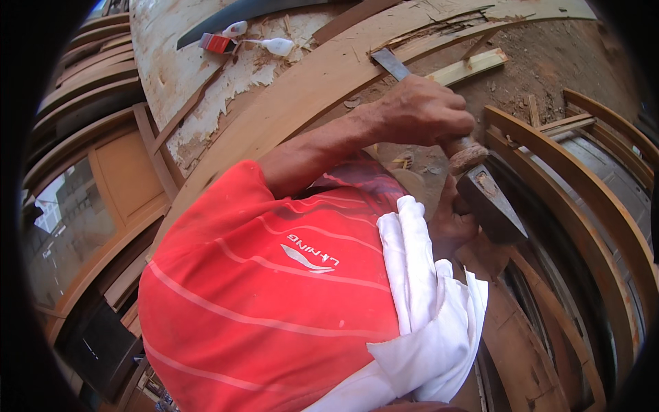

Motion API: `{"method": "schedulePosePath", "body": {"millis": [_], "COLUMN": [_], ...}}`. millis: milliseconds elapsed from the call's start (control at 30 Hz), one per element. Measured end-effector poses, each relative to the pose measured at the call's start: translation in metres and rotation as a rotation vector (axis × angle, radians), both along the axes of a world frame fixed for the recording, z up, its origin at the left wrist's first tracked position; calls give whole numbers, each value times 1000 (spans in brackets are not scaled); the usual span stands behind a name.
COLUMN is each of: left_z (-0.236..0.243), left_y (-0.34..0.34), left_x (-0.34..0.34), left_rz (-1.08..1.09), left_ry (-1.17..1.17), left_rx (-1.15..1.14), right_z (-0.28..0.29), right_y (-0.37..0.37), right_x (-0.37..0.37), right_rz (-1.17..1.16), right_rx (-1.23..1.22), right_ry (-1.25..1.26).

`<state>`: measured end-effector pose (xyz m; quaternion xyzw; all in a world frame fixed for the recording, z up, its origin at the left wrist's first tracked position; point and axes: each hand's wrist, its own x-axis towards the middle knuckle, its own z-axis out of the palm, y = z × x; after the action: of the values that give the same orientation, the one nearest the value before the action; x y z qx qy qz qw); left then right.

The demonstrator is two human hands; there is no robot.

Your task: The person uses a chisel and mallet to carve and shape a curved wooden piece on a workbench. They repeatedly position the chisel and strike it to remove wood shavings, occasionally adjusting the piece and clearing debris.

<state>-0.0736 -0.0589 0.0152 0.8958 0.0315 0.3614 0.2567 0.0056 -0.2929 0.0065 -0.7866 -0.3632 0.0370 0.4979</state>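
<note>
My left hand (429, 110) is closed round the handle of a chisel (391, 64). The flat metal blade points up and away, its tip at the curved edge of a long wooden board (302, 96). The handle's battered butt end sticks out below my fist. Close beside that butt is the dark wedge-shaped head of a hatchet (498, 209), with the wood of its handle showing in the eye. Behind the head, my right hand (453, 223) has its fingers curled round the hatchet's handle, which is mostly hidden.
A pale wood strip (470, 66) lies past the board. At the far left are a grey saw-like blade (237, 20), a small red box (217, 43) and white bottles (278, 47). Wooden frames (570, 172) stand at the right. A white cloth (425, 302) hangs over my red shirt.
</note>
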Motion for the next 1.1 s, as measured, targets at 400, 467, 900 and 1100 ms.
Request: {"method": "schedulePosePath", "body": {"millis": [400, 467, 900, 1100], "left_z": [11, 24, 26, 27], "left_y": [3, 0, 2, 8], "left_x": [-8, -8, -2, 2], "left_rz": [-14, -34, 84, 85], "left_ry": [-29, -41, -57, -114], "left_rx": [-72, -81, -157, -191], "right_z": [23, 28, 30, 67], "right_y": [13, 15, 13, 19], "right_x": [-18, -17, 5, 14], "right_rz": [-203, -174, -126, -16], "right_rx": [62, 9, -22, 88], "right_ry": [474, 452, 439, 442]}}
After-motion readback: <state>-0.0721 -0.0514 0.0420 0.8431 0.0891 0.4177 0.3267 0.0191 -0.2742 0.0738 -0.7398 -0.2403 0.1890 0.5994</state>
